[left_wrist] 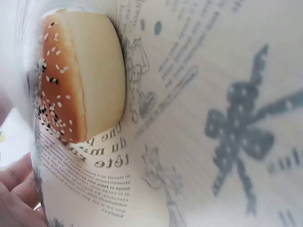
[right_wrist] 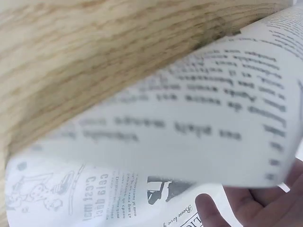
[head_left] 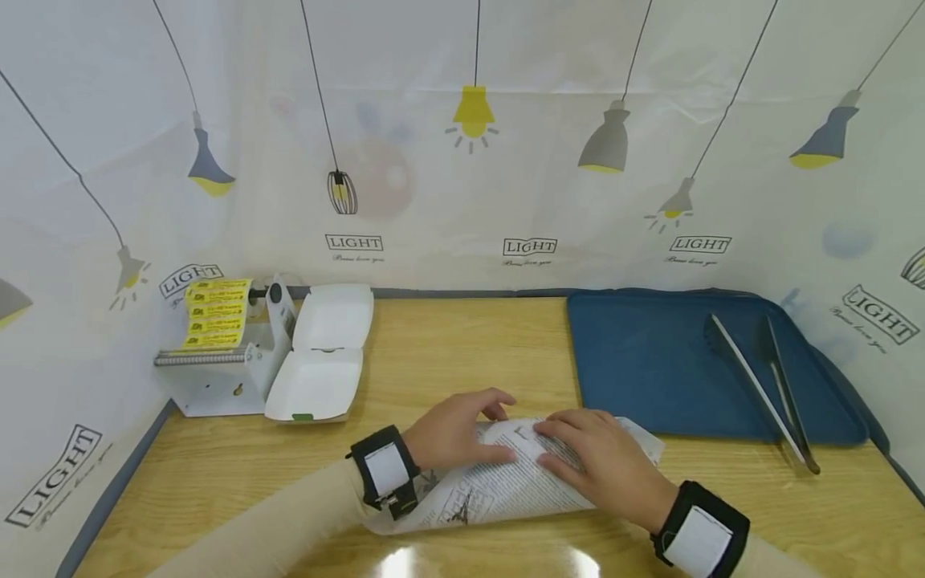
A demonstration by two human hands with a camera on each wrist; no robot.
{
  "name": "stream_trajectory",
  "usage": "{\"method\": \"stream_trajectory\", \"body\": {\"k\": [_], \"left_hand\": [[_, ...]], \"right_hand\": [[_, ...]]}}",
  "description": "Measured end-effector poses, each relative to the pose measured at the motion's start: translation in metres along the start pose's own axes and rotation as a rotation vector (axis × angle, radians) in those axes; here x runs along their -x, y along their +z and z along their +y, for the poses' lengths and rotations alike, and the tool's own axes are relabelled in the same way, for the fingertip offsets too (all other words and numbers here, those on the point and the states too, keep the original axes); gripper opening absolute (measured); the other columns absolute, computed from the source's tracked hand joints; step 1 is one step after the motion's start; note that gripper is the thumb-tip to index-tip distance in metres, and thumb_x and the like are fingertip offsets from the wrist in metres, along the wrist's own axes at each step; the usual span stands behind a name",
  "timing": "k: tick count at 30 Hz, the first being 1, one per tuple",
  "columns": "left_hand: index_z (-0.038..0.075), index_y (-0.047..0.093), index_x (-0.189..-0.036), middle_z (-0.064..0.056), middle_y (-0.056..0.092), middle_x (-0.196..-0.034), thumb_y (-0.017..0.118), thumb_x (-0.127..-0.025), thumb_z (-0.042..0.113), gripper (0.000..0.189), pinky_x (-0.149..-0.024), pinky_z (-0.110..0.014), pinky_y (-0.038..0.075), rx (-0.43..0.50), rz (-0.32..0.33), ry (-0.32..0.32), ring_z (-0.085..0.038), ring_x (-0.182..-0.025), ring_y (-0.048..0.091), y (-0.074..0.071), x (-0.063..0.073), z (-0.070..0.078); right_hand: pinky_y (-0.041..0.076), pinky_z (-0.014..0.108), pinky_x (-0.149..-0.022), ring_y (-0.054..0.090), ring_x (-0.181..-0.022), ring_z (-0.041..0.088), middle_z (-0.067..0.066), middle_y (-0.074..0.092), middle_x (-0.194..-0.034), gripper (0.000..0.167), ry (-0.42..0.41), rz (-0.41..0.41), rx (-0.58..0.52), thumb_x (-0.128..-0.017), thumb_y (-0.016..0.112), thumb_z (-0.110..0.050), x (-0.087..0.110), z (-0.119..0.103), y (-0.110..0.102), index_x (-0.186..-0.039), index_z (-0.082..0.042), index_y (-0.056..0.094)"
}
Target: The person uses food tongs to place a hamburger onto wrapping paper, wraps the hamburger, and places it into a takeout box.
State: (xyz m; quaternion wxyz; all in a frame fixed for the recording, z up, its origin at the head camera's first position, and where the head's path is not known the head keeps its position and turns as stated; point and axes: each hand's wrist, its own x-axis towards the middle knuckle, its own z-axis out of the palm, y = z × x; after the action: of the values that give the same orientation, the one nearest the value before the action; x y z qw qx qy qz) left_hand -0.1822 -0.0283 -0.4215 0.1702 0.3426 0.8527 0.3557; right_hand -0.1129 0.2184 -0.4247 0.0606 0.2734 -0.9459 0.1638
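A sheet of printed wrapping paper (head_left: 506,482) lies folded on the wooden table, in front of the person. Inside its fold, the left wrist view shows a sesame-topped burger bun (left_wrist: 85,78); from the head view the paper hides it. The left hand (head_left: 457,431) holds the paper's left part, thumb across the front and fingers at the far side. On the right part, the right hand (head_left: 610,464) grips the fold between thumb and fingers. In the right wrist view the paper's loose edge curves up over the table, and part of that hand shows behind it.
A label dispenser (head_left: 217,377) with yellow labels stands at the back left. Beside it lies an open white takeaway box (head_left: 328,317). A blue tray (head_left: 636,361) is at the back right, with metal tongs (head_left: 755,381) across it, their end over its front edge.
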Motion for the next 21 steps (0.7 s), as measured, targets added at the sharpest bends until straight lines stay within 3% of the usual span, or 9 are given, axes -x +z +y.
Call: {"method": "stream_trajectory", "body": {"k": [5,9,14,21], "left_hand": [[0.013,0.055,-0.142,0.003,0.069,-0.114,0.079,-0.090,0.033,0.061,-0.095,-0.032,0.051,-0.014,0.028,-0.014,-0.011,-0.107,0.064,0.000,-0.002,0.004],[0.014,0.053,-0.144,0.001,0.066,-0.120,0.080,-0.090,0.028,0.063,-0.094,-0.032,0.052,-0.006,0.051,-0.041,-0.014,-0.108,0.062,-0.002,-0.004,0.009],[0.014,0.047,-0.150,-0.004,0.055,-0.135,0.082,-0.088,0.027,0.073,-0.085,-0.027,0.052,-0.012,0.076,-0.060,-0.017,-0.106,0.058,-0.001,-0.006,0.011],[0.013,0.037,-0.156,-0.005,0.057,-0.132,0.080,-0.091,0.024,0.078,-0.083,-0.028,0.053,0.004,0.126,-0.096,-0.017,-0.104,0.061,0.004,-0.008,0.012]], "right_hand": [[0.048,0.052,-0.100,0.062,-0.116,0.024,0.004,0.068,-0.125,0.050,0.006,0.022,0.013,-0.094,0.074,-0.037,0.000,-0.001,-0.001,-0.135,-0.010,0.065],[0.046,0.054,-0.103,0.062,-0.119,0.027,0.006,0.066,-0.130,0.059,0.032,0.041,-0.011,-0.092,0.077,-0.035,0.003,-0.004,-0.003,-0.141,-0.010,0.057],[0.048,0.056,-0.102,0.062,-0.119,0.031,0.012,0.060,-0.138,0.049,0.010,0.051,0.032,-0.089,0.080,-0.035,0.011,-0.006,-0.002,-0.129,-0.013,0.063],[0.048,0.059,-0.100,0.059,-0.124,0.034,0.017,0.054,-0.145,0.039,-0.026,0.072,0.056,-0.091,0.077,-0.036,0.019,-0.004,0.005,-0.123,-0.014,0.067]]}}
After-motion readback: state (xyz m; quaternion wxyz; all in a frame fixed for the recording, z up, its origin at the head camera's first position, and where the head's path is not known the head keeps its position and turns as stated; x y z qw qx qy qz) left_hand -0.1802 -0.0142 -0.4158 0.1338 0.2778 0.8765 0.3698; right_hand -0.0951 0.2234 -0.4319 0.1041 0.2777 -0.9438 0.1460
